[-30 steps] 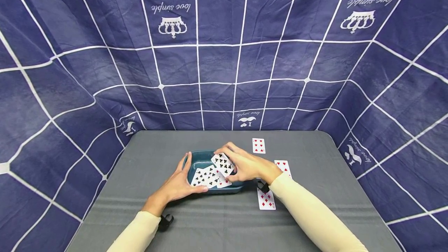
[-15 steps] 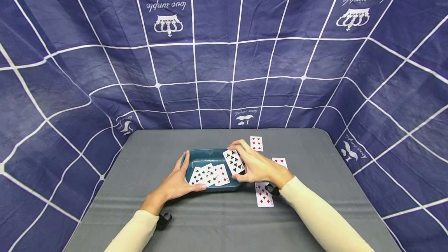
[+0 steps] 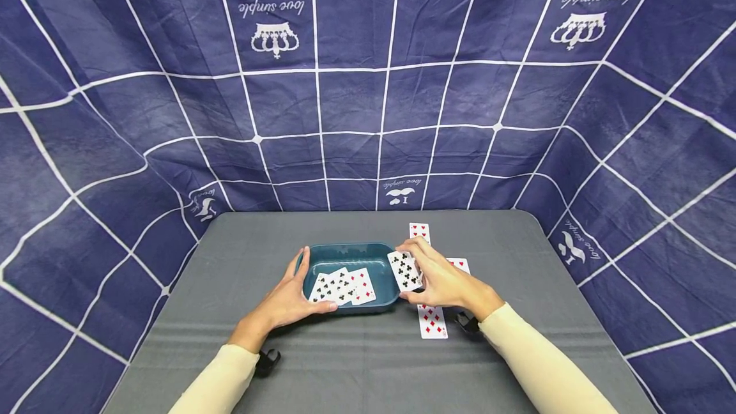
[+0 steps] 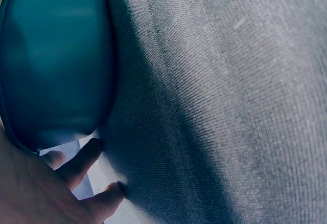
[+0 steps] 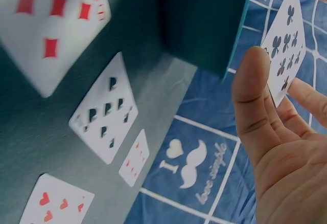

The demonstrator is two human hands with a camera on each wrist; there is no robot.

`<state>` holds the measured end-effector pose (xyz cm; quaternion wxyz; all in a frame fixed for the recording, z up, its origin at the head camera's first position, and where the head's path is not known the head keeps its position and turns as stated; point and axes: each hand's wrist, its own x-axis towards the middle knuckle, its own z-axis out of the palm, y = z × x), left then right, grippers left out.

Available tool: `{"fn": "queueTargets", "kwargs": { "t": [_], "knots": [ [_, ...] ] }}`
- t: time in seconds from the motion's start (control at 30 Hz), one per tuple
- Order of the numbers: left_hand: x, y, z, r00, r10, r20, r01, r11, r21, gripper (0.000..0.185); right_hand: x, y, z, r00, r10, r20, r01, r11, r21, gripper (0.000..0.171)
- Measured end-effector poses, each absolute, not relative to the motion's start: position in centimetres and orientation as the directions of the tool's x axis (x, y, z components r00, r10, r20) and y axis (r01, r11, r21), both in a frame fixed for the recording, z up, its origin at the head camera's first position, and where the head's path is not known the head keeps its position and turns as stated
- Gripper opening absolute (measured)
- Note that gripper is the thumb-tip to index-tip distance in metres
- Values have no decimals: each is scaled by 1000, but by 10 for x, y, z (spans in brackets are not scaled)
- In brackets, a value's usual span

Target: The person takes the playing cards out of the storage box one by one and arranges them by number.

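Note:
My left hand (image 3: pixel 284 302) grips the left end of a teal tray (image 3: pixel 339 250), thumb over the near rim; the left wrist view shows the tray's outer side and a few fingertips by it. Between thumb and fingers my right hand (image 3: pixel 448 281) pinches a clubs playing card (image 3: pixel 405 271), tilted above the tray's right end. In the right wrist view that clubs card (image 5: pixel 286 47) is face-visible. Overlapping black-suit cards (image 3: pixel 329 286) and a diamonds card (image 3: pixel 363 287) lie face up in the tray.
Right of the tray, loose cards lie on the grey table (image 3: pixel 356 363): a diamonds card (image 3: pixel 432 324), a hearts card (image 3: pixel 419 230) and another hearts card (image 3: pixel 460 265). A spades card (image 5: pixel 106 111) shows only in the right wrist view. A blue grid curtain (image 3: pixel 356 101) surrounds the table.
My right hand has carried the clubs card rightward from over the tray's middle to its right end, uncovering the diamonds card in the tray. My left hand stays on the tray's left end.

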<state>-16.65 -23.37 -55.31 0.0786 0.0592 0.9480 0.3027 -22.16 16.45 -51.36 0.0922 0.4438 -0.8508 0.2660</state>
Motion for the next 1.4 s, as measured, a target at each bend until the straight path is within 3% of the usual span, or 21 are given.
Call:
{"fn": "queueTargets", "kwargs": {
  "t": [0.5, 1.4],
  "knots": [
    [-166, -233, -553, -979, 169, -109, 75, 809, 583, 157, -202, 207, -535, -697, -610, 377, -715, 551, -429, 83],
    [-168, -234, -553, -980, 155, -125, 54, 813, 579, 158, -164, 276, -567, -800, -494, 342, -599, 686, -412, 80]
  ]
}}
